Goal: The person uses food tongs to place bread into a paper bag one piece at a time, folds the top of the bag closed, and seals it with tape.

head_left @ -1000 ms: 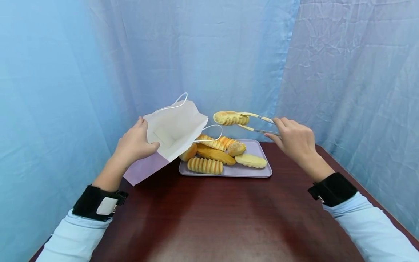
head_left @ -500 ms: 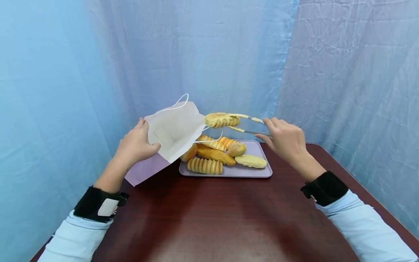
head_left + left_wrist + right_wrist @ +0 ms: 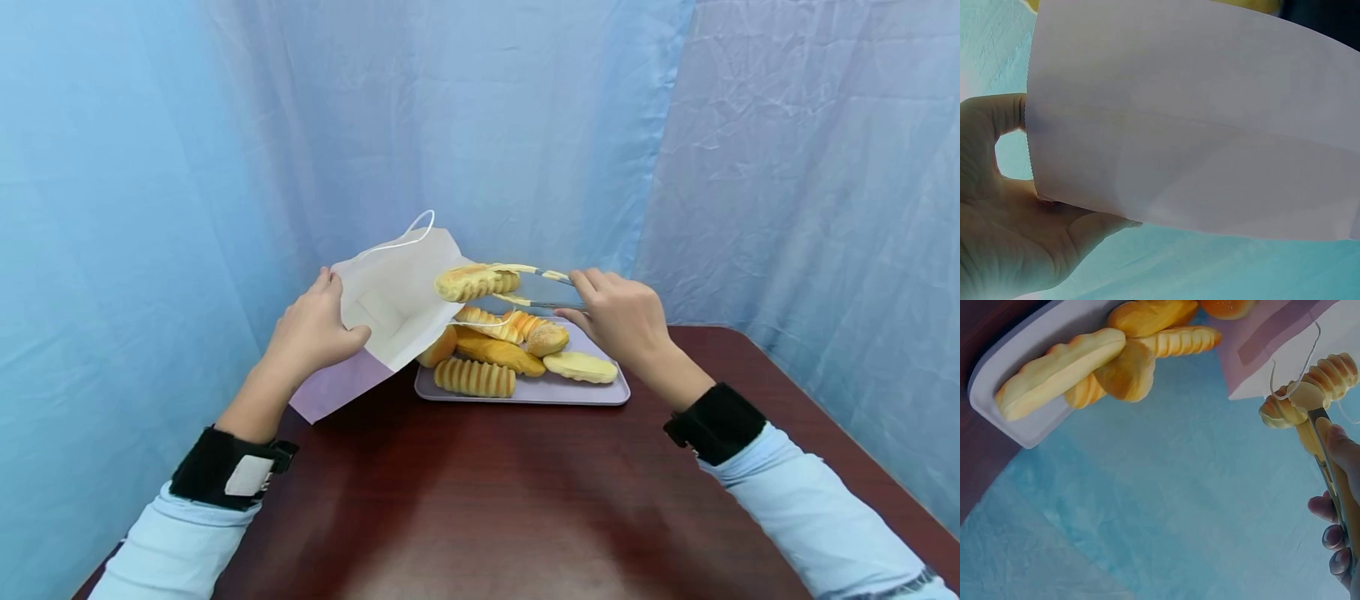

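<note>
My left hand [image 3: 311, 329] grips the edge of a paper bag [image 3: 397, 292], white inside and lilac outside, tilted with its mouth toward the right. In the left wrist view the bag's wall [image 3: 1197, 125] fills most of the picture and hides some fingers. My right hand [image 3: 618, 317] holds a pair of tongs [image 3: 540, 304] with cream tips. Pinched in the tongs is a ridged bread roll [image 3: 472, 283], raised above the tray and overlapping the bag's right rim in the head view. The right wrist view shows the roll [image 3: 1335, 375] close by a white string handle [image 3: 1310, 359].
A lilac tray [image 3: 555, 394] on the dark wooden table [image 3: 480, 500] bears several breads, among them a ridged roll [image 3: 474, 378], a long loaf [image 3: 498, 352] and a pale bread [image 3: 581, 367]. The bag overlaps its left end. Blue curtains [image 3: 525, 125] hang behind.
My right hand has moved left with the tongs and the bread roll, bringing the roll from over the tray to the bag's mouth. The left hand and bag have hardly moved.
</note>
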`<state>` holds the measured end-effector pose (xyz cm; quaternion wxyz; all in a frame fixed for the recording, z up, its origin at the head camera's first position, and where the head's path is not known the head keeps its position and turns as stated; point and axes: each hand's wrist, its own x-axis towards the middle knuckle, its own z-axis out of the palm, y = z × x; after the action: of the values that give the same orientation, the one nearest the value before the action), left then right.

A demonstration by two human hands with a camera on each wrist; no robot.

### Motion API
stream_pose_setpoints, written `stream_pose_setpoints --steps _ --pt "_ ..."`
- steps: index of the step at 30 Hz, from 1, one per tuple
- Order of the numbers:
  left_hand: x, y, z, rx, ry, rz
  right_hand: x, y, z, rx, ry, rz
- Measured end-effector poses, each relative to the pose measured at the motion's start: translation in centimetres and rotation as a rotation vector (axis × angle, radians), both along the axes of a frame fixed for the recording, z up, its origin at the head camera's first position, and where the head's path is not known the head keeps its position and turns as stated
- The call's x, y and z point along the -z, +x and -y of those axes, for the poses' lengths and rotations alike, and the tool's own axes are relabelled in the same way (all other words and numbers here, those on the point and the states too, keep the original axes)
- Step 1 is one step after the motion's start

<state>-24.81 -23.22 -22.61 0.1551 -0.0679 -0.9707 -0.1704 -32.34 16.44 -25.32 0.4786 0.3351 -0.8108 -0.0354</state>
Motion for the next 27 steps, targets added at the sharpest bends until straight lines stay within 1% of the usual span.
stream_pose_setpoints --steps 4,8,11,16,19,23,27 --pt "-0.1 0.0 -0.1 0.004 -0.001 -0.012 -0.2 0.0 0.9 -0.022 -0.003 -0.012" --pt "-0.3 0.1 -0.1 -0.003 -0.006 -0.015 -0.6 0.1 1.4 -0.020 0.010 -0.028" --pt "-0.3 0.1 0.0 -0.010 -0.010 -0.015 -1.1 0.2 1.6 -0.009 0.024 -0.042" --pt "-0.2 0.1 0.1 -0.016 -0.016 -0.013 -2.2 0.4 1.6 -0.010 0.017 -0.061" --pt "-0.3 0.1 0.1 -0.018 -0.018 -0.005 -2.7 0.4 1.8 -0.008 0.035 -0.065" --pt "-0.3 0.0 0.0 -0.021 -0.022 0.008 -2.8 0.6 2.5 -0.004 0.077 -0.064" --pt "-0.2 -0.1 -0.2 -0.019 -0.026 0.023 -2.6 0.7 3.7 -0.006 0.118 -0.069"
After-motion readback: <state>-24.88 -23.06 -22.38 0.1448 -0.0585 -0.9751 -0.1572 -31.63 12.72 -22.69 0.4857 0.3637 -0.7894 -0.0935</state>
